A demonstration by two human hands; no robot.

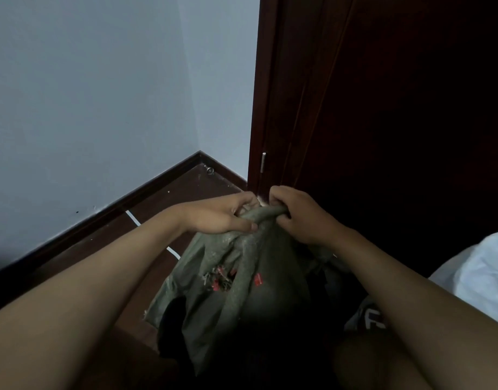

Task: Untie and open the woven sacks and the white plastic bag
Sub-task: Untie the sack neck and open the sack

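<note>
A grey-green woven sack stands on the dark floor in front of me, frayed and torn on its side with red marks showing. Its top is bunched into a twisted neck. My left hand grips the left side of that neck, fingers curled over the fabric and thumb along its front. My right hand grips the right side of the neck with curled fingers. A white plastic bag lies at the right edge, apart from both hands.
A dark wooden door with a frame and hinge stands right behind the sack. A pale wall with dark skirting forms a corner at the left. A white cord lies on the floor. Printed fabric sits under my right forearm.
</note>
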